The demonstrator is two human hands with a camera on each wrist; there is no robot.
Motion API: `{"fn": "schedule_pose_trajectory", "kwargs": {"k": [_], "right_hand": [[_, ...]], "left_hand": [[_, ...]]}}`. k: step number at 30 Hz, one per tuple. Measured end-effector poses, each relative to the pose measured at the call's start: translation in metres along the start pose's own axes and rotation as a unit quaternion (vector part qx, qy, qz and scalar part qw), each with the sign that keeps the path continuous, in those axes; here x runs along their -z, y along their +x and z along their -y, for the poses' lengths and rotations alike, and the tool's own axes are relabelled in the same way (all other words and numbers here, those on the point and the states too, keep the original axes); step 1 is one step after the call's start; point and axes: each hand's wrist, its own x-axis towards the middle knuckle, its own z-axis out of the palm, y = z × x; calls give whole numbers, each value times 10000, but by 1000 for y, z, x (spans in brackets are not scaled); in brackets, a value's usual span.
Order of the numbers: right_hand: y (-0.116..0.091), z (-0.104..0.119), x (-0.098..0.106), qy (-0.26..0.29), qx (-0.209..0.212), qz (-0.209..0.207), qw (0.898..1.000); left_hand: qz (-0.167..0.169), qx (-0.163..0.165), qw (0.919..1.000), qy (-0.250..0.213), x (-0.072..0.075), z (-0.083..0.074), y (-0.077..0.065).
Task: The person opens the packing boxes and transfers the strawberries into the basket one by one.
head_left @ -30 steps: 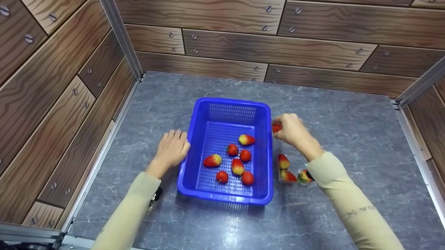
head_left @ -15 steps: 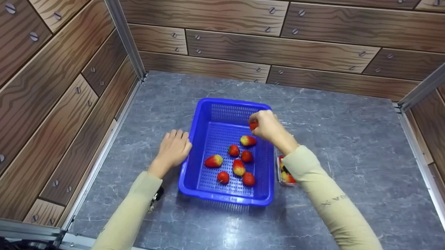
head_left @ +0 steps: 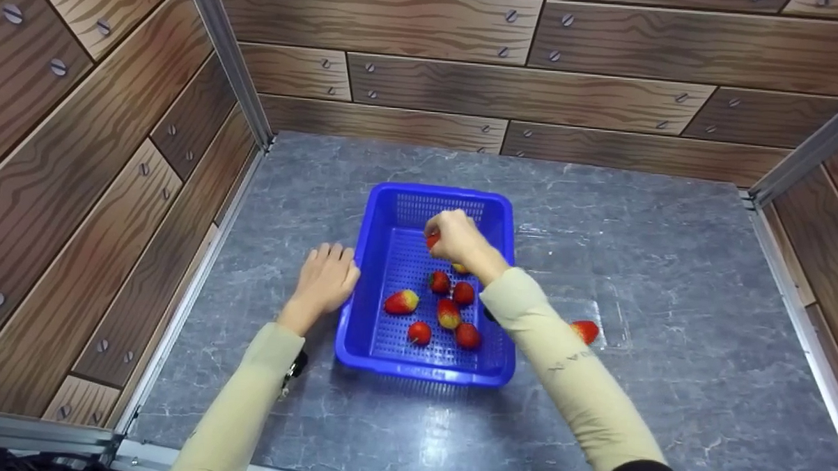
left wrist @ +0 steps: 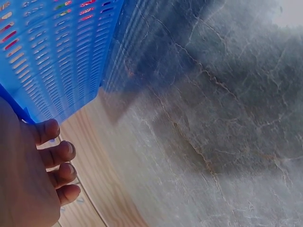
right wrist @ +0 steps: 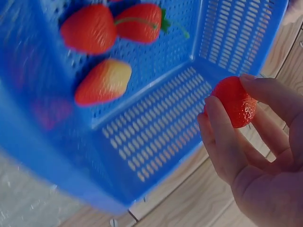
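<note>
A blue perforated plastic basket (head_left: 425, 369) has several strawberries inside, some plain red and some with yellow ends, such as the red-and-yellow strawberry (head_left: 401, 302). Over its far half, my right hand (head_left: 457, 237) pinches a red strawberry (right wrist: 234, 101) between thumb and fingers, above the basket floor. At the left rim, my left hand (head_left: 327, 277) holds the basket's edge. In the left wrist view its bent fingers (left wrist: 61, 153) lie outside the perforated wall, while its thumb is hidden. The right forearm covers part of the basket's right side.
Right of the basket, a strawberry (head_left: 584, 331) lies by clear plastic packaging (head_left: 614, 322), partly behind the right sleeve. Grey marbled tabletop (head_left: 309, 183) surrounds the basket. Wood-patterned walls (head_left: 424, 79) enclose the back and sides.
My right hand has carried the red strawberry leftward, from outside the basket's right rim to over its inside. The right forearm now hides the strawberries just beside the basket. The left hand stays put.
</note>
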Motion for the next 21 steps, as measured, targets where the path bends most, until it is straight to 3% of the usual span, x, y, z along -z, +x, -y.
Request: {"fn": "schedule_pose_trajectory", "kwargs": {"k": [5, 10, 21], "right_hand": [[8, 7, -21, 24, -182, 100, 9998], [14, 9, -39, 38, -76, 191, 9998], [15, -6, -80, 59, -62, 166, 9998]], "left_hand": [[-14, 0, 10000, 44, 0, 0, -1], [30, 52, 9999, 108, 1, 1, -2], [188, 82, 9997, 142, 0, 2, 0]]}}
